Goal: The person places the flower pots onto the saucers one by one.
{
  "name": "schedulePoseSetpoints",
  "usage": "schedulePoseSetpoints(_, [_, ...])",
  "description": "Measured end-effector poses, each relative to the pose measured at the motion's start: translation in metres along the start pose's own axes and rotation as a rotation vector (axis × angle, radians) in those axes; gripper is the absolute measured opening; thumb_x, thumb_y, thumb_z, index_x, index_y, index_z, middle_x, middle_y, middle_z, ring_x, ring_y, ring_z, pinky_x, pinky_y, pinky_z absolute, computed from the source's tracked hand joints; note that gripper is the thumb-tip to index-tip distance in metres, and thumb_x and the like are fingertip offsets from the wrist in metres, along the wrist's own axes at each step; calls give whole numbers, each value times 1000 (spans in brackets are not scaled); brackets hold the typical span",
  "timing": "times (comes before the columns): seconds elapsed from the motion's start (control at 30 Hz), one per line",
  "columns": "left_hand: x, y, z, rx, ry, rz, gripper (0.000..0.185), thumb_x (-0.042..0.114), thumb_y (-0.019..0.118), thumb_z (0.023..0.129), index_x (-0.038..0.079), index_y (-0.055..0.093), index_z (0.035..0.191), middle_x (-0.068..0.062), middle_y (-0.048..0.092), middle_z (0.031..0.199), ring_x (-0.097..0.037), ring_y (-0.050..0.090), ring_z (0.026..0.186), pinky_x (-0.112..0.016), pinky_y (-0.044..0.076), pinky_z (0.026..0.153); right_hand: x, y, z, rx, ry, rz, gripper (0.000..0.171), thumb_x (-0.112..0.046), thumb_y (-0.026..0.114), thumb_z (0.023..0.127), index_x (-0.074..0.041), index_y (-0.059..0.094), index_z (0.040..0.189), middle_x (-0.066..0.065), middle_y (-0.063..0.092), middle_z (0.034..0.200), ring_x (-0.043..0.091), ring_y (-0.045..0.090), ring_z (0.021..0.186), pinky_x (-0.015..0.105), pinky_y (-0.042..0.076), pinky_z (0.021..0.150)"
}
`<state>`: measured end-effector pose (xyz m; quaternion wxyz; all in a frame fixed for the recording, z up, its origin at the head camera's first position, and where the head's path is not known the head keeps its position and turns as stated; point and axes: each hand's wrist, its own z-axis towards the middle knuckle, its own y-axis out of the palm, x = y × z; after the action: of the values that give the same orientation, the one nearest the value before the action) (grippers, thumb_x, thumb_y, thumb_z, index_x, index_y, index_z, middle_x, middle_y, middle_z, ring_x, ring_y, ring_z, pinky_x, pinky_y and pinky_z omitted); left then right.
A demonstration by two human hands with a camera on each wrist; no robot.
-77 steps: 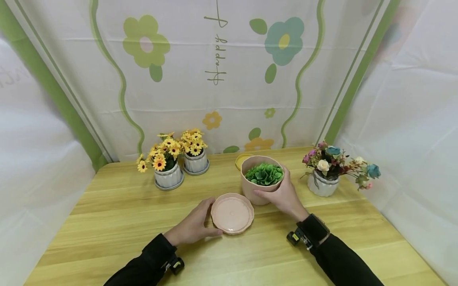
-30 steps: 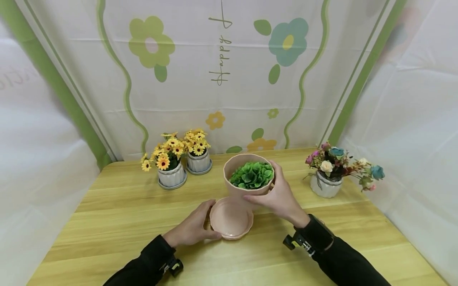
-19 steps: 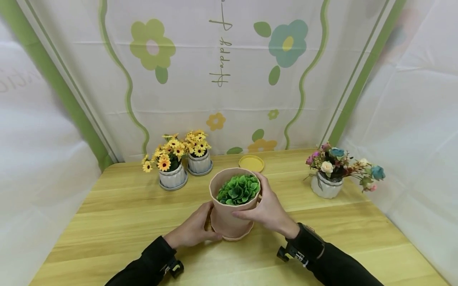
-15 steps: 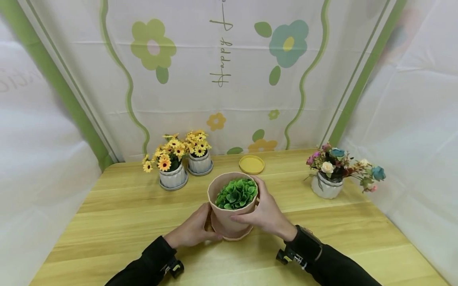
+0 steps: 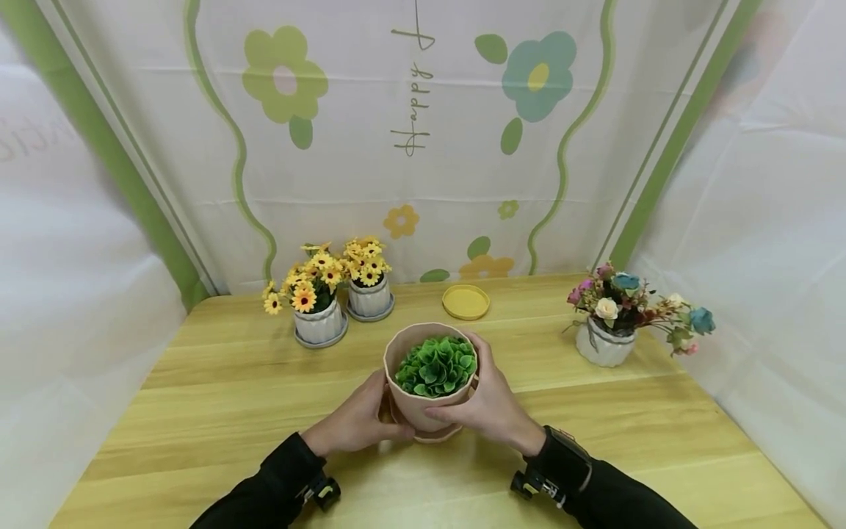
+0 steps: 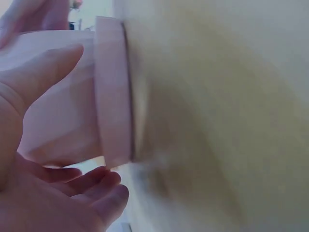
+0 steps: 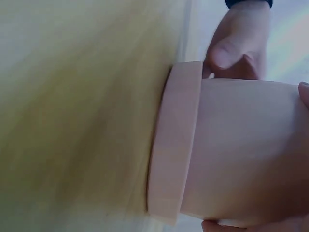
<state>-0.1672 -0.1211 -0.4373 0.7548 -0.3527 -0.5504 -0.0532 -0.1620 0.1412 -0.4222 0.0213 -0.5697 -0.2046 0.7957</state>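
Observation:
A pink scalloped flowerpot stands in front of me in the head view, filled with a leafy green plant. My right hand grips it from the right, thumb across the front. Beneath its base is a matching pink saucer, set on the wooden table. On the opposite side is my left hand. In the left wrist view its straight thumb overlaps the pot's wall, while its relaxed fingertips lie right at the saucer's edge.
A yellow saucer lies at the back of the table. Two white pots of yellow flowers on grey saucers stand back left. Back right is a white pot of mixed flowers. A flower-printed curtain rises behind.
My right hand has carried the flowerpot left and toward me, from the table over the pink saucer, then lowered it. The yellow saucer has come into full view. My left hand has barely moved.

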Motion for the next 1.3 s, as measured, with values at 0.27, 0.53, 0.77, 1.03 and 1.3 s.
schedulePoseSetpoints(0.27, [17,0,0,97,-11,29,118,23,91,85,15,10,170,-13,24,174,-34,30,160,-60,34,127,0,-2,-4,-36,47,23,130,-28,101,71,-25,13,167,5,36,167,31,43,152,59,39,124])
schedulePoseSetpoints(0.53, [36,3,-5,177,-114,-24,126,32,95,81,15,7,170,-14,26,172,-36,35,157,-60,42,123,-6,-6,-13,-38,95,-23,133,-33,96,78,-19,2,170,16,27,172,38,38,155,64,35,125])
schedulePoseSetpoints(0.77, [42,6,-4,210,-75,-22,123,30,92,85,9,6,170,-20,24,172,-39,36,156,-58,47,119,-13,0,-12,-53,59,-13,135,-35,97,76,-24,1,170,7,28,172,30,36,157,62,31,127])
schedulePoseSetpoints(1.03, [39,3,2,225,-50,-43,115,23,90,86,9,12,169,-20,28,170,-39,37,155,-60,47,118,-12,1,-4,-53,7,-30,129,-34,97,78,-23,6,169,3,30,170,27,36,156,62,30,128])
schedulePoseSetpoints(1.3, [35,-7,8,219,-47,-64,113,17,87,89,9,8,170,-20,22,173,-41,33,157,-60,45,119,-3,2,16,-72,-57,-35,125,-32,98,77,-20,12,167,-1,36,166,22,40,154,56,34,127])
